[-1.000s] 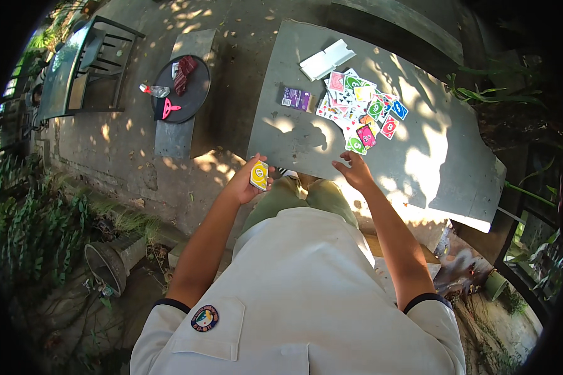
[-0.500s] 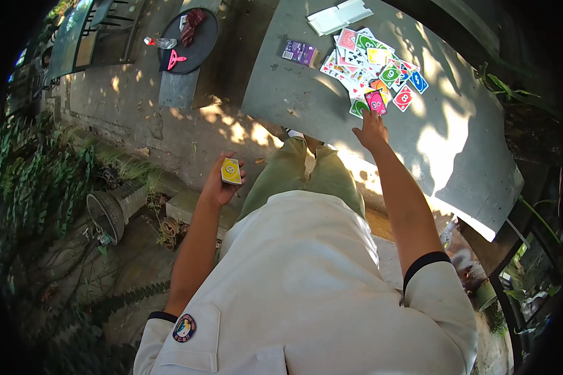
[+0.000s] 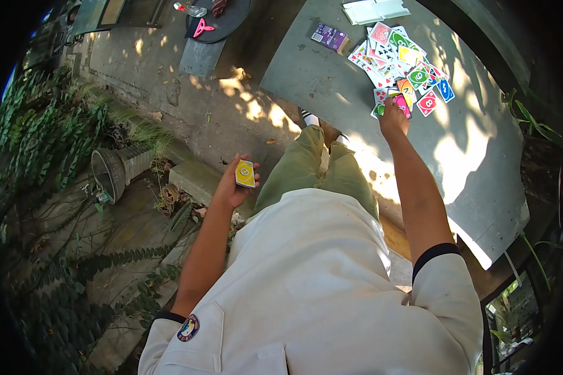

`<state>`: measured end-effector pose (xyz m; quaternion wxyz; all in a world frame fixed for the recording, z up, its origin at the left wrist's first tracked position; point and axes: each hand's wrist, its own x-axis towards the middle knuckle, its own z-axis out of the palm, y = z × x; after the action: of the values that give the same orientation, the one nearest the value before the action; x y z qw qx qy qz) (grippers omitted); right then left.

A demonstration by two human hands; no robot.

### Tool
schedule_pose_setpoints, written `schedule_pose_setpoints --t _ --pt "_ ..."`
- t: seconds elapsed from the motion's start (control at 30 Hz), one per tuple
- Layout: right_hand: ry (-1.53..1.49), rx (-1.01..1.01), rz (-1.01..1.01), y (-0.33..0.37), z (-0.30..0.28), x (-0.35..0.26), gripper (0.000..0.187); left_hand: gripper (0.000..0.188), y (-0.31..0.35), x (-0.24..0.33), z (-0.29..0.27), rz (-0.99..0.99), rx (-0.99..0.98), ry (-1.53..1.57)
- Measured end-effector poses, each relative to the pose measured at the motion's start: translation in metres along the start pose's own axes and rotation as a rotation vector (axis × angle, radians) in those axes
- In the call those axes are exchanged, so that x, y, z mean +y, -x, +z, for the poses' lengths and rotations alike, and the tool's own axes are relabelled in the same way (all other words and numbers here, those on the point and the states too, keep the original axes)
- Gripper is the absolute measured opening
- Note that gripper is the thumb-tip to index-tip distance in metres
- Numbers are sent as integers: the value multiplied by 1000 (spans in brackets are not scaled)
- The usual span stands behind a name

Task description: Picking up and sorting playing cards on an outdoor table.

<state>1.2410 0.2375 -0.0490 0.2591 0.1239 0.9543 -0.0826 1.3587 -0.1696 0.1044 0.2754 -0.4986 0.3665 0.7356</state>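
My left hand [image 3: 233, 185] is closed around a small stack of cards, held out over the ground to the left of my legs. A yellow card [image 3: 245, 174] lies face up on top of it. At the near edge of a loose card pile [image 3: 388, 59] on the table, my right hand [image 3: 395, 122] has its fingers drawn together on a magenta card [image 3: 403, 105], covering part of it. A green card [image 3: 378, 111] peeks out left of those fingers. Close by on the right lie a red card [image 3: 427, 104] and a blue card [image 3: 445, 90].
On the grey table [image 3: 331, 100] are a purple card box [image 3: 329, 37] and a white open tray [image 3: 375, 10]. A round dark tray [image 3: 231, 25] on a bench holds a clear bottle [image 3: 191, 9] and a pink item [image 3: 202, 27]. A fallen pot [image 3: 109, 175] lies at left.
My right hand has moved further over the magenta card, its fingers going from extended to curled. The left hand still holds its stack. The whole view has shifted, with the table now higher and further right.
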Motion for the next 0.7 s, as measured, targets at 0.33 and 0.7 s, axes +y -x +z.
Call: schedule_pose_setpoints --t 0.33,0.7 --pt "-226 113 -131 31 -38 -7 16 44 -12 -12 29 4 -119 -99" --pt "-1405 -335 -201 112 -83 -59 28 42 -22 -9 123 -22 -380 -363"
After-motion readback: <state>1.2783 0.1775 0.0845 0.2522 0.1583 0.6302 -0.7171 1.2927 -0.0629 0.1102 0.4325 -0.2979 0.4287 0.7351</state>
